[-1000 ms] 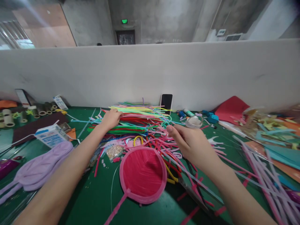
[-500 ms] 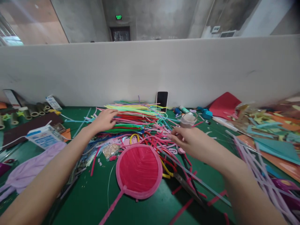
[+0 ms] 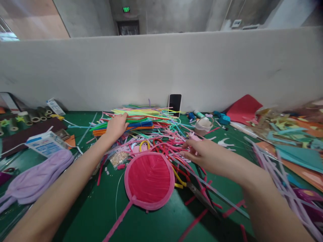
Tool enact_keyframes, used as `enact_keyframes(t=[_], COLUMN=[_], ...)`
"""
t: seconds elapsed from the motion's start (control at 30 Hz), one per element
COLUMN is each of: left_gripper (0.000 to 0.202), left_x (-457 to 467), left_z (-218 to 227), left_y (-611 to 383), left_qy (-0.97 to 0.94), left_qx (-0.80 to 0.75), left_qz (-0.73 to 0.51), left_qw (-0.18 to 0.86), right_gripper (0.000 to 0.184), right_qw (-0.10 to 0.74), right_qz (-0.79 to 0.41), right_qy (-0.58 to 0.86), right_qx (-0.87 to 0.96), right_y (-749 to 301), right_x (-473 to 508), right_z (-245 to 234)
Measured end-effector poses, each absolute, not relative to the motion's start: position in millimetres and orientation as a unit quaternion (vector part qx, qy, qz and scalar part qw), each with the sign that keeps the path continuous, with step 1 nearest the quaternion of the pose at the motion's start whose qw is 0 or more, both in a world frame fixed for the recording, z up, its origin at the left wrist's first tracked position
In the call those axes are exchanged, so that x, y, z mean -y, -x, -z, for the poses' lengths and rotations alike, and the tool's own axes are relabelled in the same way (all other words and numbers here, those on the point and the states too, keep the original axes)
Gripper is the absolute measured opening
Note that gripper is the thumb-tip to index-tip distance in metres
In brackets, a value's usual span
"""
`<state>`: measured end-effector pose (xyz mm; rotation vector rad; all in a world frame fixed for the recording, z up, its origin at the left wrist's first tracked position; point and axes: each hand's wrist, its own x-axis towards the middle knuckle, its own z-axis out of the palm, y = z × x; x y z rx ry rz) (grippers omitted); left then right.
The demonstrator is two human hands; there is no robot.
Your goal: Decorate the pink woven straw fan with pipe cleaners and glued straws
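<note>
My left hand (image 3: pixel 116 127) is closed over a bundle of green, blue and orange pipe cleaners (image 3: pixel 141 125), which sticks out on both sides of it. Its fingertips are hidden from me. My right hand (image 3: pixel 198 150) hovers beside a tangle of pink pipe cleaners (image 3: pixel 174 143), with thumb and fingers apart and nothing visible between them. Between my forearms lies a round red fan shape (image 3: pixel 149 181) with a pink rim and a pink stem. Yellow-handled scissors (image 3: pixel 195 191) rest partly under loose strips to its right.
A phone (image 3: pixel 174 105) leans on the white partition (image 3: pixel 161 67). A white roll of tape (image 3: pixel 203 126) sits right of the pile. Far left are a lilac leaf-shaped piece (image 3: pixel 42 176) and a blue-white box (image 3: pixel 46 144). Coloured paper sheets (image 3: pixel 300 159) lie at the right.
My left hand has closed on the green, blue and orange bundle, which now lies higher on the pile and further left. My right hand has barely moved. The view has tilted slightly down.
</note>
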<state>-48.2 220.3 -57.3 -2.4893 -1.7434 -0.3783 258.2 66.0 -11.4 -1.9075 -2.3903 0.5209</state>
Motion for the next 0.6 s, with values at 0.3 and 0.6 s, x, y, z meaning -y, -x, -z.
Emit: enact_keyframes(t=[0.3,0.6], left_gripper=[0.007,0.003], left_x=[-186.2,-182.1], left_z=[62.4,64.3], left_y=[63.2,68.1], left_qy=[0.906,0.908], left_qx=[0.405,0.395], left_qz=[0.002,0.024], left_qw=[-0.124,-0.140], right_gripper=[0.031,0.027], right_qw=[-0.015,0.005], right_qz=[-0.161,-0.191], right_qy=[0.613,0.609], right_qx=[0.773,0.770], right_y=[-254.5,-261.3], right_x=[-67.5,-65.3], right_z=[14.7,11.2])
